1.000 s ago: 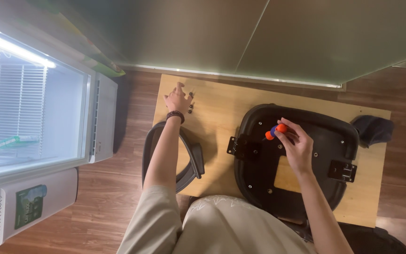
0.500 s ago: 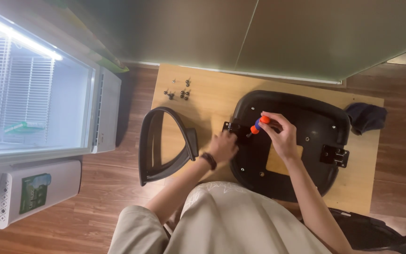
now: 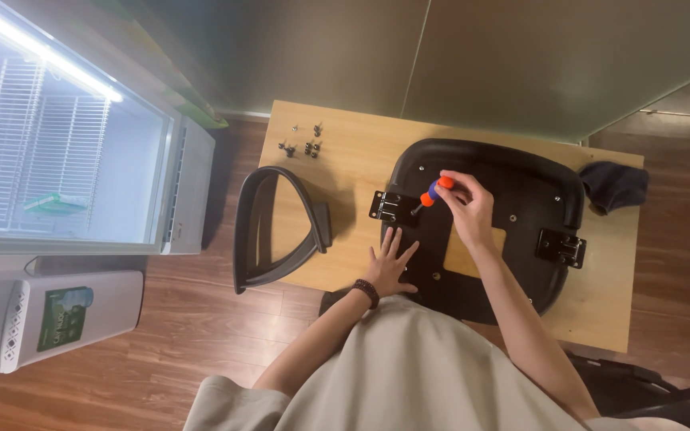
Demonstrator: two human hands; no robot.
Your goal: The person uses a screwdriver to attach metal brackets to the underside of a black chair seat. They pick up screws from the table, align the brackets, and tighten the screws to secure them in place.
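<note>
Screwdriver (image 3: pixel 433 193) gripped by right hand (image 3: pixel 466 209) over seat base (image 3: pixel 521 239).

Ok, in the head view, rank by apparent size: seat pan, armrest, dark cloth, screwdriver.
1. Seat pan
2. Armrest
3. Dark cloth
4. Screwdriver, partly hidden by the right hand, but clearly smallest.

Counted: one black seat pan (image 3: pixel 513 199), two metal brackets (image 3: pixel 386 207), one armrest (image 3: pixel 277 227), one screwdriver (image 3: pixel 433 194), several loose screws (image 3: pixel 301 145), one dark cloth (image 3: pixel 615 185).
</note>
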